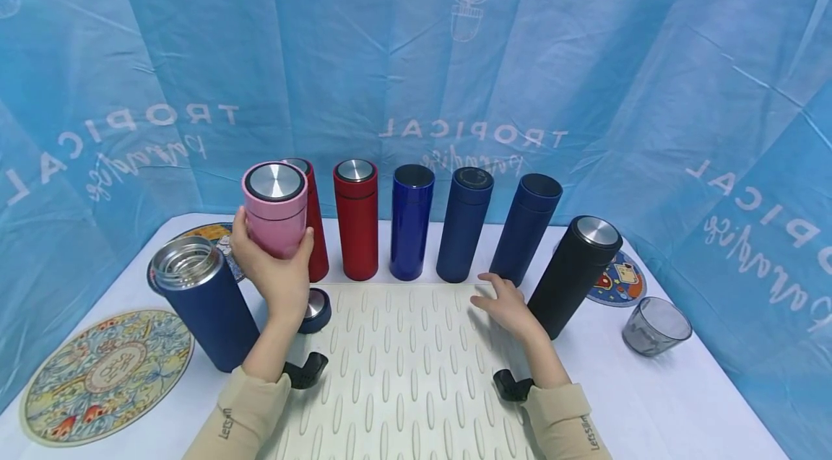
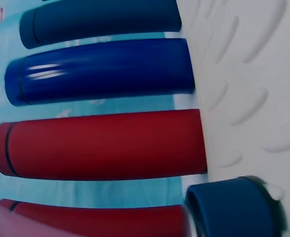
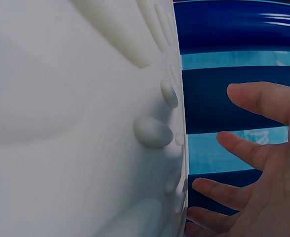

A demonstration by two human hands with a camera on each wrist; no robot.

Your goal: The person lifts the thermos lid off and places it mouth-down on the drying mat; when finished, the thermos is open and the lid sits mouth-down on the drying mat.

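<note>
My left hand (image 1: 281,279) grips a pink vacuum flask (image 1: 278,211) with a silver-topped lid, held up in front of a red flask (image 1: 317,229). A blurred pink edge of it enters the left wrist view at the lower left. My right hand (image 1: 508,307) is over the mat with its fingers spread and holds nothing, near a dark blue flask (image 1: 528,229) and a black flask (image 1: 575,276). Left of my left forearm stands a large navy flask (image 1: 214,301), its steel mouth uncovered. A navy lid (image 2: 233,207) lies beside that forearm.
More flasks line the back edge: a red one (image 1: 356,222), a glossy blue one (image 1: 412,222) and a navy one (image 1: 464,225). A white textured mat (image 1: 390,373) covers the middle. Round patterned mats (image 1: 110,377) lie at the sides. A glass (image 1: 656,328) stands at right.
</note>
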